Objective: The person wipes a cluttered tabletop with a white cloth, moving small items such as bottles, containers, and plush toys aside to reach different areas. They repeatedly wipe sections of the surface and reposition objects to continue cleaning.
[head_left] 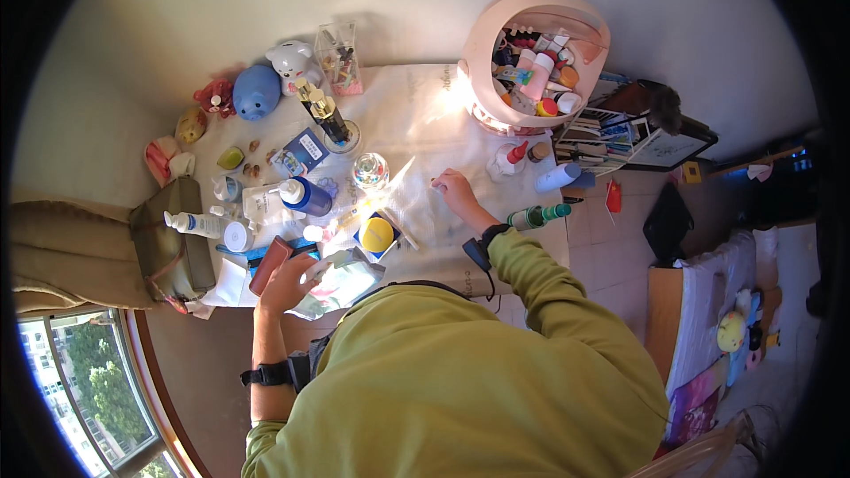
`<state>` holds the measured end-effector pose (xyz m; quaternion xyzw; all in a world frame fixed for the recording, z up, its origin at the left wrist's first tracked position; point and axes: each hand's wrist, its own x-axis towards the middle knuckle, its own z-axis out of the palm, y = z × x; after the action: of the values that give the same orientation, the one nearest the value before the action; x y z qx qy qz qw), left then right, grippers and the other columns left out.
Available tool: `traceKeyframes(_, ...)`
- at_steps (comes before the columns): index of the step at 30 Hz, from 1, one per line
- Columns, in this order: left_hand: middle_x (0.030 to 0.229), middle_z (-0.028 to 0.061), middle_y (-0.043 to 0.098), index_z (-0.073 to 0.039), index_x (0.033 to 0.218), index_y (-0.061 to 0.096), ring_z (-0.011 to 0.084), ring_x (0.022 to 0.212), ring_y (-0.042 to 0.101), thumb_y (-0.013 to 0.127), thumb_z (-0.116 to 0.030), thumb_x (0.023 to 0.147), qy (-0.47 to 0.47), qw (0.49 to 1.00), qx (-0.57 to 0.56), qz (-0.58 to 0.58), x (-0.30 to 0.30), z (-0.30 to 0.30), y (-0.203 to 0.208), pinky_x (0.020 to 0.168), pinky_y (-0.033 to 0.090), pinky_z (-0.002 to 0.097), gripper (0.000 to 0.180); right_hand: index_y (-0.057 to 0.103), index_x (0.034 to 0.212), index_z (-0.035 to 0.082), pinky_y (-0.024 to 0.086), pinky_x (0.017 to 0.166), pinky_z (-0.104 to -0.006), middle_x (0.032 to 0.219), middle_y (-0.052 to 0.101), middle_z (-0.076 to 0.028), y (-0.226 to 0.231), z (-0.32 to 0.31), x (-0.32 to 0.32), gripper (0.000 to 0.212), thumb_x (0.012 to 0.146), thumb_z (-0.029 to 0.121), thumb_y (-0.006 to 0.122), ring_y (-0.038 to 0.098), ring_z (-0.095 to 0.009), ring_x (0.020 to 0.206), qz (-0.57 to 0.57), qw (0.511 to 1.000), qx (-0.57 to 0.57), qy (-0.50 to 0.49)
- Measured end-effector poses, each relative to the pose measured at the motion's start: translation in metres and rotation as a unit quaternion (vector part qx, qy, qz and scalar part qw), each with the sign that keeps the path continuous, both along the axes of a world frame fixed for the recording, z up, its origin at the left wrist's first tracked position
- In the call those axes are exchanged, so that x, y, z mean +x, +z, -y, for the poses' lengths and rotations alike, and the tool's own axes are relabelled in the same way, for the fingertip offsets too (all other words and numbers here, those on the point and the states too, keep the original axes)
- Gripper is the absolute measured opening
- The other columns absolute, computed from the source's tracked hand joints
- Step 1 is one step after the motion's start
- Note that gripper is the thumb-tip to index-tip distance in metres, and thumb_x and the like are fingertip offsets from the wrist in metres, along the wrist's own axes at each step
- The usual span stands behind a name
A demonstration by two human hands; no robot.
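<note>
At the table's near left, my left hand point(285, 283) curls its fingers at the edge of a shiny silver-green plastic bag point(343, 281), which it grips. A reddish-brown case point(270, 265) lies right against that hand, partly behind it. My right hand point(459, 193) hovers over the cloth right of the middle, its fingertips pinched together. Whatever is between those fingertips is too small to name. Between the two hands are a round yellow-lidded tin point(375, 235) on a dark blue square and a clear glass jar point(371, 172) with colourful bits.
A blue pump bottle point(305, 196) and a white tube point(195, 224) stand left. Piggy banks point(257, 93) line the back left. A pink bin of cosmetics point(474, 71) is at the back right. A green bottle point(538, 216) lies by the table's right edge, beyond my right wrist.
</note>
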<state>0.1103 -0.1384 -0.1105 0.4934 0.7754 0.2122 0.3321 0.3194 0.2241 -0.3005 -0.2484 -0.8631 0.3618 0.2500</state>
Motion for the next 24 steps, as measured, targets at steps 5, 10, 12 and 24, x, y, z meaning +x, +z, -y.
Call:
traceKeyframes(5,0.093,0.0097,0.062,-0.003,0.101,0.065,0.0304,0.090,0.059,0.072,-0.008,0.076,0.002,0.999,0.030,-0.016,0.000,0.004,-0.002,0.079,0.046,0.0366,0.027,0.067,0.076,0.007,0.047,0.075,-0.0422,0.086,0.059,-0.013,-0.007,0.056,0.029,0.010,0.074,0.003,0.059,0.055,-0.034,0.085,0.094,0.990,0.049,0.092)
traceKeyframes(10,0.095,0.0110,0.063,-0.003,0.101,0.065,0.0319,0.093,0.060,0.073,-0.013,0.075,0.018,1.000,0.010,-0.016,0.004,0.009,0.000,0.081,0.046,0.0398,0.029,0.067,0.077,0.007,0.047,0.076,-0.0413,0.085,0.059,-0.012,0.008,0.059,0.039,0.009,0.076,0.005,0.058,0.056,-0.033,0.085,0.137,0.978,-0.040,0.153)
traceKeyframes(12,0.096,0.0117,0.063,-0.003,0.101,0.065,0.0323,0.094,0.060,0.073,-0.013,0.075,0.018,0.999,0.009,-0.030,0.004,0.010,0.001,0.081,0.046,0.0397,0.029,0.068,0.077,0.007,0.047,0.076,-0.0405,0.085,0.060,-0.011,0.008,0.037,0.004,0.010,0.076,0.005,0.058,0.056,-0.032,0.085,0.061,0.990,-0.018,0.123)
traceKeyframes(24,0.092,0.0135,0.064,-0.002,0.099,0.066,0.0319,0.091,0.061,0.074,-0.013,0.073,0.040,0.999,0.019,-0.013,0.004,0.025,-0.002,0.080,0.047,0.0387,0.029,0.067,0.079,0.006,0.048,0.075,-0.0388,0.087,0.060,-0.009,0.008,0.078,0.051,0.005,0.078,0.007,0.062,0.057,-0.030,0.084,0.088,0.970,0.029,0.225)
